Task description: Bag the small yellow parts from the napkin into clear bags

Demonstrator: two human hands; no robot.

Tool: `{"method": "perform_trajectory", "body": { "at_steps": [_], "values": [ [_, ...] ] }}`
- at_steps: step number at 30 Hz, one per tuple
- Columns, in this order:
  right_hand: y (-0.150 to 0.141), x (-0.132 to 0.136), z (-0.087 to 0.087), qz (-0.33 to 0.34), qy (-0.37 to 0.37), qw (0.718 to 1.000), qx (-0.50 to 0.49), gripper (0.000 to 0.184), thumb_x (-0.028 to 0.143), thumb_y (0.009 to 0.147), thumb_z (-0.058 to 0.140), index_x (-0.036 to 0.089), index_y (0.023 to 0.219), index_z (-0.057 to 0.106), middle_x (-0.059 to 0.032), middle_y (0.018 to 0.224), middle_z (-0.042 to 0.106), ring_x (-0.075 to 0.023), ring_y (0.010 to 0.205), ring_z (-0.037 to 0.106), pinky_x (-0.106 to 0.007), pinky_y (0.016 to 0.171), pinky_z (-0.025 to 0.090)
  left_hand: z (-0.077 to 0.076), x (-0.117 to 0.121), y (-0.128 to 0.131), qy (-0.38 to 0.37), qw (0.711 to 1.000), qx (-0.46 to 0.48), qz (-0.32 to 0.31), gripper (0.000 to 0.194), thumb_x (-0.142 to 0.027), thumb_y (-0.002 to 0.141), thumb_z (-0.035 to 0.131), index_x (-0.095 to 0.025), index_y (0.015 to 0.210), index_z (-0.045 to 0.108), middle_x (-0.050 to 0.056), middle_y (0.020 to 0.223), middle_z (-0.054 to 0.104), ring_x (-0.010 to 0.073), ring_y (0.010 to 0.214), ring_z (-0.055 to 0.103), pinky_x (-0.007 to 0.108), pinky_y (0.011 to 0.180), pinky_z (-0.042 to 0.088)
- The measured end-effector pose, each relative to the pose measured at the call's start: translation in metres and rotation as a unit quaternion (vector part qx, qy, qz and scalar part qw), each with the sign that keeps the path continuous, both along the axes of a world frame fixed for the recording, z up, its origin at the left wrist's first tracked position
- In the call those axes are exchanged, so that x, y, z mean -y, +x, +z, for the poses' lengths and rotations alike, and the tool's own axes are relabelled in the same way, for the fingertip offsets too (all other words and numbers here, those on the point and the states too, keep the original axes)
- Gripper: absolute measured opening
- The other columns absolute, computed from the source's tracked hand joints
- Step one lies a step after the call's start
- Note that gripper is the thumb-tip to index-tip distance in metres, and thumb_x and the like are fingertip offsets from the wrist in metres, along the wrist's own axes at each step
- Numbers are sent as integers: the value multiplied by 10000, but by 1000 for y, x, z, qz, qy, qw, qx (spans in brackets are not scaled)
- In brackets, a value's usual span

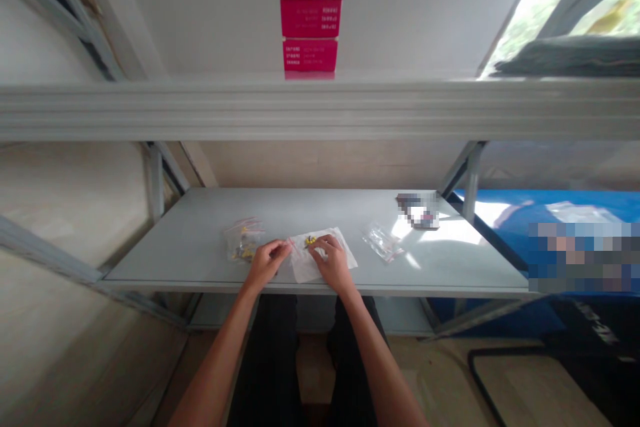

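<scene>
My left hand (269, 263) is closed in a pinch on what looks like a small clear zip bag (291, 244) with a reddish edge. My right hand (331, 261) rests over a white paper sheet (306, 271), its thumb and fingertips pinched at a few small yellow-and-dark pieces (311, 240). Whether one of those pieces is between the fingers is too small to be sure. Left of my hands lies a clear zip bag (244, 240) with more yellow and dark pieces in it. To the right, clear plastic bags (383, 241) lie flat.
The grey shelf table (175, 240) has metal posts at both ends. An upper shelf edge (320, 110) crosses above, with stacked pink boxes (311, 19) on it. A partly blurred flat item (423, 210) lies at the back right. Beyond is a blue surface (495, 203).
</scene>
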State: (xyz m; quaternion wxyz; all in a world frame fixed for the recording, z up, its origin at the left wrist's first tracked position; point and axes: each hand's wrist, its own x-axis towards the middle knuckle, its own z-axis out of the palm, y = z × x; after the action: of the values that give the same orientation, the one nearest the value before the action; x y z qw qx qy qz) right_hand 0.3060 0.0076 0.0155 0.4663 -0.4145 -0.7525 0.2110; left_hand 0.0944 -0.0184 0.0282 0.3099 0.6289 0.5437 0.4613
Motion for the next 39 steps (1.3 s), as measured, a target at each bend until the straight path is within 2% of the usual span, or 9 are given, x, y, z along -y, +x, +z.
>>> {"method": "perform_trajectory", "body": {
  "at_steps": [4,11,15,18,21,23,27,32,39],
  "values": [
    [1,4,8,98,-26,993,-59,127,305,953,655,228,945,755,-77,1015,661,-198,949,629,-288,708,516,-3,-3,3,14,999,-44,-16,393,-527,886,655,-165,970,782,75,954,786,231,861,695,302,783,527],
    [-2,4,8,131,-2,991,-19,173,337,955,662,233,906,791,-74,986,681,-205,962,645,-357,886,521,-3,-4,4,26,996,-65,-52,354,-485,899,657,-174,1010,787,87,1014,792,257,946,718,337,874,535],
    [2,7,16,181,-2,983,-7,222,329,995,593,259,1102,775,-70,1079,690,-200,1010,638,-357,915,510,-2,-3,3,8,999,-26,-25,396,-537,892,643,-167,958,766,86,955,789,250,895,718,325,814,543],
    [5,7,14,56,-15,998,-33,291,272,997,534,243,1212,729,-80,1082,693,-216,996,621,-360,876,511,-3,-3,1,-3,997,75,18,420,-584,888,625,-170,926,687,79,897,776,221,844,726,298,762,555],
    [4,5,2,-126,5,992,-7,308,172,950,496,218,1104,759,-100,1010,681,-249,985,576,-416,927,472,-4,-3,0,-15,987,151,59,435,-617,859,643,-189,929,598,67,837,771,194,757,728,274,680,562],
    [3,2,-7,-174,23,984,39,298,142,919,517,216,1062,767,-110,998,665,-265,979,545,-436,938,448,-4,-3,-1,-25,982,170,74,450,-626,845,652,-194,939,569,65,807,769,187,705,722,259,614,551],
    [0,-2,-17,-169,41,979,104,254,132,919,551,212,1038,761,-121,989,656,-274,955,522,-433,909,430,-2,-1,0,-44,976,204,69,456,-617,827,673,-198,947,536,65,795,774,187,655,722,254,559,542],
    [1,-6,-21,-156,23,981,112,230,135,956,520,209,944,738,-119,949,672,-278,930,535,-420,878,426,-1,0,1,-44,976,202,64,446,-597,829,676,-209,987,527,62,789,782,201,674,740,267,581,550],
    [1,-1,-11,-115,10,992,54,223,159,956,519,225,1062,703,-71,943,719,-244,884,574,-379,848,456,0,0,0,-46,996,72,-29,463,-605,889,604,-166,992,710,88,941,797,233,824,736,283,672,544]
  ]
}}
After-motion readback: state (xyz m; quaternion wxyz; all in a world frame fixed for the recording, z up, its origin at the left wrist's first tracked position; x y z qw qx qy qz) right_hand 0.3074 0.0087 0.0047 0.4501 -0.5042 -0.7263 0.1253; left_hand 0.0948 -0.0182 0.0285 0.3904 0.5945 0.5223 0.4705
